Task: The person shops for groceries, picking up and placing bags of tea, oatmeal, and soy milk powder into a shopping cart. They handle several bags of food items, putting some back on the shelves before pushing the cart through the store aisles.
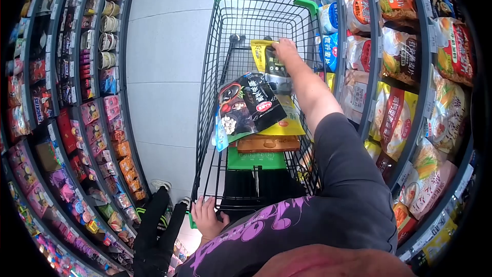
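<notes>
My right hand [285, 48] reaches into the wire shopping cart [205, 97] and has its fingers closed on the top edge of a yellow and black food pouch [277, 74]. The pouch stands tilted, with a clear lower part. Beside and below it lies a black bag [252, 103] with a red logo and pictures of food. A yellow bag [289, 120] and a light blue pack [220, 131] show partly from underneath. At the near left corner of the cart, my left hand [206, 218] rests with its fingers curled over the handle.
Shelves with bagged cereals [402, 54] line the right side. On the left are shelves of snacks and tubs [108, 41]. A person in dark trousers [154, 231] stands near left. A brown board [269, 144] and a green panel [256, 160] are at the cart's near end.
</notes>
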A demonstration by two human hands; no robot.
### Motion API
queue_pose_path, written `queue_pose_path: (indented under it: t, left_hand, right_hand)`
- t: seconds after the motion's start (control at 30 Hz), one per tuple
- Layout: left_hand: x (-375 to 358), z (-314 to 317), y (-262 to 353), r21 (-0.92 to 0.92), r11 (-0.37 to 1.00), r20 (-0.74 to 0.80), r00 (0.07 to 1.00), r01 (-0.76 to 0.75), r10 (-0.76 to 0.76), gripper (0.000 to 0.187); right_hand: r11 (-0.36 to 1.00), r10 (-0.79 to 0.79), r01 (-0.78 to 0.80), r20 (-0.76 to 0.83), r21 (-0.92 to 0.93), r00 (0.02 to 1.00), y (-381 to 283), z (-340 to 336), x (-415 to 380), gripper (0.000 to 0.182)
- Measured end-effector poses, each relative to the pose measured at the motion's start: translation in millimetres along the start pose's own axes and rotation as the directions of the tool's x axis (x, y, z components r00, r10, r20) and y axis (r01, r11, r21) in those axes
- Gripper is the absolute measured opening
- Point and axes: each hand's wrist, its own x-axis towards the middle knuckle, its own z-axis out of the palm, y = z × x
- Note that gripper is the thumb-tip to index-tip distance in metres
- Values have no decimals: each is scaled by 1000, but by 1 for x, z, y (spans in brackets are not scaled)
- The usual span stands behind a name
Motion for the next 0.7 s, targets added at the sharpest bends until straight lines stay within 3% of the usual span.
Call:
queue_pose_path:
  t: [0.07, 0.1, 0.2, 0.23, 0.33, 0.43, 0.53, 0.6, 0.63, 0.7]
  left_hand:
    - [7, -8, -6, -12, 1000, -7, 1000, -7, 7, 63]
    - [10, -12, -8, -18, 1000, -10, 1000, -14, 14, 63]
    - [17, -16, -12, -28, 998, -20, 998, -55, 54, 62]
    - [18, -16, -14, -26, 997, -26, 997, -67, 66, 61]
    - [24, -20, -12, -19, 996, -53, 994, -92, 91, 58]
    - [31, -27, -10, -25, 993, -92, 990, -111, 109, 56]
    - [42, -36, -8, -30, 991, -126, 984, -132, 127, 57]
    - [52, -45, -4, -10, 986, -130, 978, -164, 162, 61]
    - [57, -47, -1, -7, 984, -149, 973, -180, 177, 63]
    - [65, -49, 4, 13, 980, -208, 958, -200, 198, 62]
  right_hand:
    - [999, -22, 19, 69, 37, 997, -3, -14, -11, 36]
    - [991, -52, 61, -82, 119, 995, -5, -21, -20, 26]
    - [985, -77, 109, -224, 133, 971, -24, -62, -48, 16]
    - [968, -168, 227, -398, 106, 902, -32, -69, -62, 10]
    - [917, -227, 382, -641, 112, 733, -56, -109, -138, 8]
    - [895, -90, 392, -773, 214, 628, -74, -170, -232, 10]
    - [888, -5, 415, -901, 195, 434, -95, -247, -325, 14]
    - [876, 116, 376, -887, 303, 446, -105, -281, -385, 15]
    - [844, 190, 357, -845, 401, 500, -112, -300, -418, 15]
    - [812, 207, 378, -826, 444, 525, -127, -333, -479, 16]
